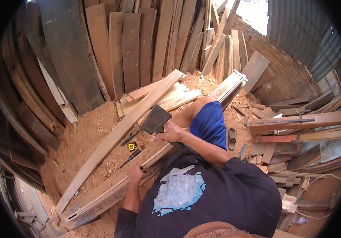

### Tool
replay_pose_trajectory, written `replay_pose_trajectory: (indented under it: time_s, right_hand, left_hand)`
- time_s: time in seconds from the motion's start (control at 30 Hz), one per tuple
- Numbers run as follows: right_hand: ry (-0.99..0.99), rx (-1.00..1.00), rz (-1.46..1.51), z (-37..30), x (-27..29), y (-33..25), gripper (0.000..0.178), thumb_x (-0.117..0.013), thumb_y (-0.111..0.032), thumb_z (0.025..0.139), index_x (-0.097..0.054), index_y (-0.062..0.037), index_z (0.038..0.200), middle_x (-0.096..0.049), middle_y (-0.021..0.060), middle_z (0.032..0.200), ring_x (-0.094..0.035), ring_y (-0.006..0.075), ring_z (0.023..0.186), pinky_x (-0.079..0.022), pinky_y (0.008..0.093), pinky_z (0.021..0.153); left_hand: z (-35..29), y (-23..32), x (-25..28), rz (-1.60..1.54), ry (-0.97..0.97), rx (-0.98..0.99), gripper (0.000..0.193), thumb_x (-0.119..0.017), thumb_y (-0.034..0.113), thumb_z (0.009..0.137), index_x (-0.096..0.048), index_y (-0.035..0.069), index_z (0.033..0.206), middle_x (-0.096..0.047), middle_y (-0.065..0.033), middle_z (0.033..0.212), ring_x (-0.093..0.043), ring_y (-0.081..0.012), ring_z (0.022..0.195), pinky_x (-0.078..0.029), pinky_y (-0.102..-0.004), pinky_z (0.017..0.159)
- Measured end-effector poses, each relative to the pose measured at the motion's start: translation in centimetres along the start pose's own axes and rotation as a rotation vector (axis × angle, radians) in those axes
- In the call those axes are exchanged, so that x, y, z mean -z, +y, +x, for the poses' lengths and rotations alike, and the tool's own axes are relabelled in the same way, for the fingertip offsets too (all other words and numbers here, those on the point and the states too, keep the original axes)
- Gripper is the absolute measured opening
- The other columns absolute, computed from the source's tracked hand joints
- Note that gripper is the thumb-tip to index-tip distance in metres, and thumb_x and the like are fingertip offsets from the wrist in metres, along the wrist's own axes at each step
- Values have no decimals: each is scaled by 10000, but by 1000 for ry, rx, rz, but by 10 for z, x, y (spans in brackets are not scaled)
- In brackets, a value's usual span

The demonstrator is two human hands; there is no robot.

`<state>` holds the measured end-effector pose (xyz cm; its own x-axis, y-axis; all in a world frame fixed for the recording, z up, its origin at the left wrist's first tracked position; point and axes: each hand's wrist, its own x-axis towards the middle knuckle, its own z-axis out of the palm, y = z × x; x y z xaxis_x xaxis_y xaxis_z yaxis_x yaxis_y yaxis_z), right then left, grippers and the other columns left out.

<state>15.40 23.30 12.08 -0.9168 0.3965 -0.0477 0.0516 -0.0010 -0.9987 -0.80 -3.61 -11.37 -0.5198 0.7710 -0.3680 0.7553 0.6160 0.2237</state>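
My right hand (169, 132) is closed round a mallet with a dark, blocky head (155, 119), held above the work. Under both arms a long grooved wooden frame piece (111, 193) runs slantwise from near left to far right, my bent leg beside it. On it rests my left hand (135, 173), fingers curled; a small dark end shows at the fingers, but what they hold is too hidden to name. Just beyond that hand lie a dark-handled chisel-like tool (131, 157), a yellow tape measure (131, 147) and another slim dark tool (128, 139).
A long pale board (99, 162) lies slantwise beyond the work. Sawdust and shavings (87, 137) cover the ground. Upright planks (130, 51) lean along the back. Stacked offcuts and a beam with a metal bar clamp (293, 121) fill the right side, near a sandal (231, 139).
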Motion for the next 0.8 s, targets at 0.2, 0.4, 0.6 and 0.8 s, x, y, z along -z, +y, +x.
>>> replay_pose_trajectory:
  time_s: [0.2, 0.4, 0.6, 0.8]
  right_hand:
    - [-55, 249, -181, 19, -17, -5, 369, -756, -122, 799, -637, -7, 1129, -667, 65, 983, -612, 185, 885, -507, 342, 818]
    - [-70, 233, -61, 21, -25, -32, 374, -784, -208, 801, -661, 18, 1072, -701, 123, 975, -633, 230, 937, -505, 372, 855]
    - [203, 82, -457, -83, 86, -35, 474, -760, -404, 830, -695, 18, 1035, -707, 219, 923, -688, 322, 904, -538, 424, 820]
    - [513, -300, -685, -214, 180, 90, 354, -690, -384, 848, -747, -36, 821, -705, 140, 713, -699, 285, 682, -561, 416, 712]
  left_hand:
    - [-2, 11, 14, 46, -117, 36, 463, -816, 252, 686, -691, 118, 1111, -729, -178, 1020, -688, -366, 1027, -551, -474, 875]
    - [-5, 16, 12, 52, -134, 23, 433, -819, 260, 687, -686, 93, 1064, -733, -174, 1044, -692, -366, 1023, -544, -480, 869]
    - [2, 35, 11, 46, -190, 113, 456, -790, 248, 655, -682, 76, 1064, -733, -173, 1061, -696, -366, 1035, -539, -453, 912]
    - [28, 71, 16, 61, -184, 84, 467, -772, 215, 668, -666, 65, 1097, -723, -199, 1061, -681, -377, 1057, -532, -449, 929]
